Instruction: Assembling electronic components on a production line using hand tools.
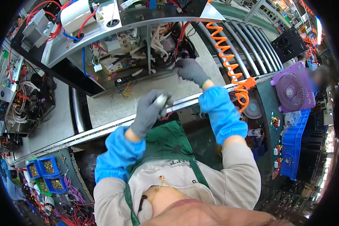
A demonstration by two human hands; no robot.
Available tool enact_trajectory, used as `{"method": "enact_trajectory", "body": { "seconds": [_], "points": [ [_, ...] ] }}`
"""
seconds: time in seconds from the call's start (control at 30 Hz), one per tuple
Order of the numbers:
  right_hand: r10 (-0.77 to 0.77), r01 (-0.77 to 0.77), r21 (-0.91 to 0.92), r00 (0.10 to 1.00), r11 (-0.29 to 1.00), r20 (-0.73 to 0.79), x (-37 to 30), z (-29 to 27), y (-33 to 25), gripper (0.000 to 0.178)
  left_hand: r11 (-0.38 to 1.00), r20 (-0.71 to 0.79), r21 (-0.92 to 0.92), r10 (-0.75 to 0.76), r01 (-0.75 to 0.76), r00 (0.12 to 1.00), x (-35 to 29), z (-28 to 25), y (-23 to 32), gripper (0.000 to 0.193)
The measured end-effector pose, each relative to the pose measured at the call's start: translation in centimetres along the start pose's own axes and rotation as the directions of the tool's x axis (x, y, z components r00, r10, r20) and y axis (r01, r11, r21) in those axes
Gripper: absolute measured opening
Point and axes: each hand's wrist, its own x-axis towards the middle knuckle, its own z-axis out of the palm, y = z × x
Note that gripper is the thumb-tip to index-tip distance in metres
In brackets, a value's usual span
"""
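Note:
My left hand (147,110), in a grey glove, is closed around a rounded silver-grey tool (161,101) just above the metal bench edge. The tool's kind is hard to tell, since the fingers hide most of it. My right hand (192,71), also gloved, reaches to the lower right of an opened electrical unit (118,49). Its fingers are bent together beside dark and purple cable ends (184,55); what they pinch, if anything, is hidden. Inside the unit are circuit boards, a bundle of white cables (162,40) and red wires. A blue wire (84,62) hangs at its front.
A coiled orange air hose (224,52) hangs right of my right arm, in front of a roller conveyor (245,47). Farther right stand a purple fan (290,92) and a blue crate (294,145). Blue bins (49,166) of small brass-coloured parts sit lower left. Another wired unit (24,96) stands left.

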Motion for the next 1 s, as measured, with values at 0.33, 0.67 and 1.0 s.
{"method": "enact_trajectory", "body": {
  "seconds": [0.33, 0.67, 1.0],
  "points": [
    [-0.258, 0.241, -0.109, 0.768, 0.964, -0.586, 4.3, 4.9, -2.3, 0.032, 0.983, -0.451, 0.084, 0.186, -0.165, 0.873, 10.2, -5.1, -0.2, 0.024],
    [-0.371, 0.535, 0.106, 0.702, 0.838, -0.608, 5.6, 4.6, 1.9, 0.014, 0.066, -0.061, 0.997, 0.607, 0.026, 0.792, 13.3, -7.1, -3.8, 0.038],
    [0.126, 0.406, 0.623, 0.764, 0.669, -0.633, 6.6, 9.9, -2.2, 0.023, -0.15, 0.194, 0.98, 0.598, -0.128, 0.778, 12.4, -11.0, -4.2, 0.038]
  ]
}}
